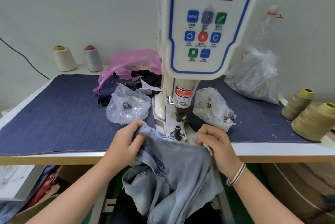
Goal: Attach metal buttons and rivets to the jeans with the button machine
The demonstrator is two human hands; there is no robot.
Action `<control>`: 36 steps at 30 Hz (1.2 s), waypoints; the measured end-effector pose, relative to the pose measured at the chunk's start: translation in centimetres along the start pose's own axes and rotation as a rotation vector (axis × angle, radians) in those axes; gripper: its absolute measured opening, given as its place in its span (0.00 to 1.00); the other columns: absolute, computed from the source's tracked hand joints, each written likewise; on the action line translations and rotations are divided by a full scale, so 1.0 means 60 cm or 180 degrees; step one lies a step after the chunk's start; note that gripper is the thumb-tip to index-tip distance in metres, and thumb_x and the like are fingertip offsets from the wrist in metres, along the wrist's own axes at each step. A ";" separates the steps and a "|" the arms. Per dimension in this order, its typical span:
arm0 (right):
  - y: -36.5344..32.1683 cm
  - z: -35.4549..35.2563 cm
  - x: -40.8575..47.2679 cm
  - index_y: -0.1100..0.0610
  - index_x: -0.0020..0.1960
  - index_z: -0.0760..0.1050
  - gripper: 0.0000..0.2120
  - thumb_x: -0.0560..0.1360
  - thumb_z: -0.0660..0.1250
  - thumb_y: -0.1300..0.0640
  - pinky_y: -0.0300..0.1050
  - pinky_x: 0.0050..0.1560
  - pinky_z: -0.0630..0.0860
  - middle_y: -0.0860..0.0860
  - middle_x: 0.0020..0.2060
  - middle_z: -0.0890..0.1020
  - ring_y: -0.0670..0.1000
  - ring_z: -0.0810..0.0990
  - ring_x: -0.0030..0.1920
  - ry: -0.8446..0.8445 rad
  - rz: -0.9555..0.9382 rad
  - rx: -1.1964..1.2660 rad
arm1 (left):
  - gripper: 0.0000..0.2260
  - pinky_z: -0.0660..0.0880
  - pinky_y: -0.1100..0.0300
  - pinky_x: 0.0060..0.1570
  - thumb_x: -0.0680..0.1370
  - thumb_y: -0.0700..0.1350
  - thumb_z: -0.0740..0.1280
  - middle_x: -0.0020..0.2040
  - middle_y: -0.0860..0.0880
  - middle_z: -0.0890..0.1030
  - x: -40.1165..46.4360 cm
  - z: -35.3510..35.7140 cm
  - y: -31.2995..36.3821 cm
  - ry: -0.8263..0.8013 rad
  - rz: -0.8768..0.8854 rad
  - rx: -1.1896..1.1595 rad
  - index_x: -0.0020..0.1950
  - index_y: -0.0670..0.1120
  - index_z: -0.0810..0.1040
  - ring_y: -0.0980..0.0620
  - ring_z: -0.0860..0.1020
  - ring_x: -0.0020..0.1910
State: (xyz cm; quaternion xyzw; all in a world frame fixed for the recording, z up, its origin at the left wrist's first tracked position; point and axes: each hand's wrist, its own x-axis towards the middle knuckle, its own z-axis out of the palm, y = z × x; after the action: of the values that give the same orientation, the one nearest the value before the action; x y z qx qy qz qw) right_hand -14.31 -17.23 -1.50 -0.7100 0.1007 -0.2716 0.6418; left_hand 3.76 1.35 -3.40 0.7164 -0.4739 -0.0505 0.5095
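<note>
Both the left hand (126,139) and right hand (215,143) pinch the soft, limp pale-blue denim jeans (174,167) by the waistband beside the white button machine's (181,86) lower die (177,130); likely floppy, so grip near the edge.

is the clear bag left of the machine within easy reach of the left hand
Probably yes: the clear bag lies just beyond the left hand with nothing between, but that hand grips the jeans and must let go first.
</note>
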 end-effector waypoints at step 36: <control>0.011 -0.084 0.215 0.58 0.54 0.76 0.09 0.79 0.59 0.58 0.48 0.41 0.70 0.57 0.51 0.80 0.59 0.79 0.51 -0.0105 0.0954 -0.5307 | 0.08 0.62 0.57 0.32 0.69 0.44 0.56 0.29 0.48 0.70 0.052 0.048 -0.023 0.0038 -0.0742 0.0258 0.37 0.44 0.72 0.55 0.64 0.28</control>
State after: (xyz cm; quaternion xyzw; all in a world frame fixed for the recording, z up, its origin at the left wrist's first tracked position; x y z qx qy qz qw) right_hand -6.04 -28.02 1.29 -0.9340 0.3517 -0.0101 -0.0612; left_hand 4.70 -2.85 -4.56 0.7870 -0.3861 -0.0859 0.4736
